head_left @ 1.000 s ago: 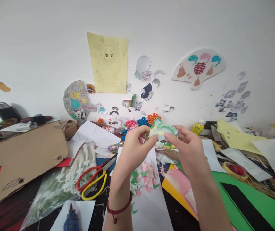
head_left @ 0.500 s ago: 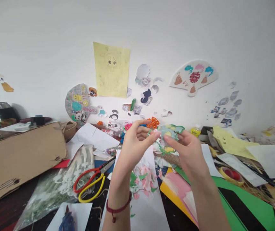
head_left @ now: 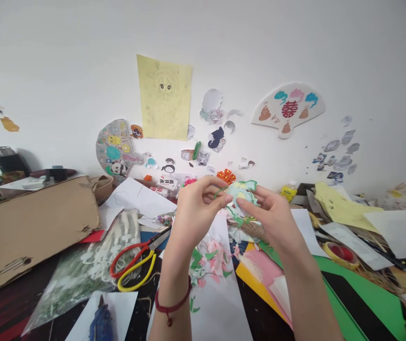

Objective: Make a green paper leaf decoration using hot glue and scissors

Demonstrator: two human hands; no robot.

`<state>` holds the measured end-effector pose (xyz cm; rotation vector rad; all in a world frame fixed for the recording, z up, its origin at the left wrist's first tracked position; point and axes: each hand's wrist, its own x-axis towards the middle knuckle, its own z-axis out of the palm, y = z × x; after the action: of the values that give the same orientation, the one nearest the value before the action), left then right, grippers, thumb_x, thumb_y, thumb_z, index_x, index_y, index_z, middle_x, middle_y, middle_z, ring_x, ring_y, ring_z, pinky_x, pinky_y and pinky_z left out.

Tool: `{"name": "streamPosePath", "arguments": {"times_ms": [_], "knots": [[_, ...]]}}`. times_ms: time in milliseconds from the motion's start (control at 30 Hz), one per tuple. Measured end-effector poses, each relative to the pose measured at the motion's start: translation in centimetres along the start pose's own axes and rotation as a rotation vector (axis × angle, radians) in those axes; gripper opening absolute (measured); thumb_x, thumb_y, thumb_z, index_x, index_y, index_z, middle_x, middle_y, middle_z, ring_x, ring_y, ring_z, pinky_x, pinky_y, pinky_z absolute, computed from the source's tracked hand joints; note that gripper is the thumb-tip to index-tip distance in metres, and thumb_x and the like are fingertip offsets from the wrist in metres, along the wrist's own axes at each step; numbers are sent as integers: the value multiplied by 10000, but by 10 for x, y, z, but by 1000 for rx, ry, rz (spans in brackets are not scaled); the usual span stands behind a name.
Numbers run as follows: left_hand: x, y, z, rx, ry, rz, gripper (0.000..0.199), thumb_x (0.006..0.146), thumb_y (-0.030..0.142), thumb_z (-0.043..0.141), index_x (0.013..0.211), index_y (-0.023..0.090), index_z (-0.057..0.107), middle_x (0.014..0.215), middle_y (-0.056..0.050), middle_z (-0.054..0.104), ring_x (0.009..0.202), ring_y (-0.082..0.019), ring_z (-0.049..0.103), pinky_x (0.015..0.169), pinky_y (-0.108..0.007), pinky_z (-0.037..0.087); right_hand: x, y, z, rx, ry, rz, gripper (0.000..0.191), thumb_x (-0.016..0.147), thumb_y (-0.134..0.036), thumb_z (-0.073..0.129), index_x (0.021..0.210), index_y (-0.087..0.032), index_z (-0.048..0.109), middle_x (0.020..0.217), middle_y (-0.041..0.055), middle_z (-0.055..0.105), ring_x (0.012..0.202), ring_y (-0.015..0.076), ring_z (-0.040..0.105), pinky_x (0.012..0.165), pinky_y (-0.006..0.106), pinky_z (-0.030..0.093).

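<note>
- Evidently, left hand and right hand: fingers pinch green-edged piece from opposite sides.
- Possible fault: uneven pull between the two grips tears it.

Both hands, left and right, raised close together at the centre of the frame, fingers curled, thumbs nearly meeting; forearms rising from the bottom edge.
</note>
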<state>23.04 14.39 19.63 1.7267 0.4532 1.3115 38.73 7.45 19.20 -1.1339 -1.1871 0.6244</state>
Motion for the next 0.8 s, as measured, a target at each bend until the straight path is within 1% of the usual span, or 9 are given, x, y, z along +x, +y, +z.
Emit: {"name": "streamPosePath", "arguments": {"times_ms": [100,233,333,400,500,567,700,767,800], "knots": [[-2,1,1,138,-6,124,62,876,169,707,911,221,711,827,-19,785,803,-194,744,743,-291,554,-1,-1,0,-14,-64,9,353,741,-409,846,1016,-204,765,946,57,773,816,208,706,610,269,575],[-2,0,2,177,-3,210,120,928,141,639,953,237,707,865,-6,800,856,-197,774,764,-283,553,-4,-4,0,-33,-53,89,373,753,-428,832,1041,-203,757,818,27,727,624,145,620,471,231,514],[-3,0,3,153,22,244,65,943,197,659,951,240,707,857,-2,804,862,-200,784,757,-276,558,-6,-7,0,-20,-54,99,335,754,-406,834,1014,-208,761,796,12,693,597,119,572,469,217,514],[-2,1,4,142,31,259,37,946,243,674,958,243,709,881,-7,810,903,-212,782,795,-291,560,-7,-8,-1,-7,-63,96,309,755,-401,833,991,-214,765,824,12,690,594,109,553,464,210,509],[-2,1,6,151,34,264,65,949,283,681,994,250,714,947,-22,818,985,-236,766,886,-339,547,-7,-7,-2,6,-80,97,300,759,-410,830,983,-219,772,836,11,681,592,102,540,463,206,504],[-1,0,7,193,38,272,85,947,296,686,1014,255,719,947,-24,823,988,-243,752,927,-372,528,-7,-6,-2,7,-82,91,327,761,-427,828,1004,-214,776,809,9,671,585,101,536,454,204,492],[-1,-1,9,219,24,298,123,961,301,666,1062,266,727,950,-23,828,999,-242,721,947,-394,511,-6,-4,0,-2,-46,48,371,766,-445,823,1055,-217,780,810,14,694,588,114,557,435,207,456],[-1,-1,9,217,5,304,148,968,295,654,1093,266,727,973,-23,827,1011,-242,711,947,-392,510,-5,-1,1,3,-42,-18,326,774,-424,825,1035,-232,788,873,20,727,679,143,624,505,227,500],[-2,0,10,218,-4,310,155,972,285,646,1103,265,728,990,-23,826,1021,-242,708,948,-389,509,-4,0,1,6,-46,-59,299,780,-407,827,1024,-238,792,913,22,742,770,166,662,585,245,540]]}}
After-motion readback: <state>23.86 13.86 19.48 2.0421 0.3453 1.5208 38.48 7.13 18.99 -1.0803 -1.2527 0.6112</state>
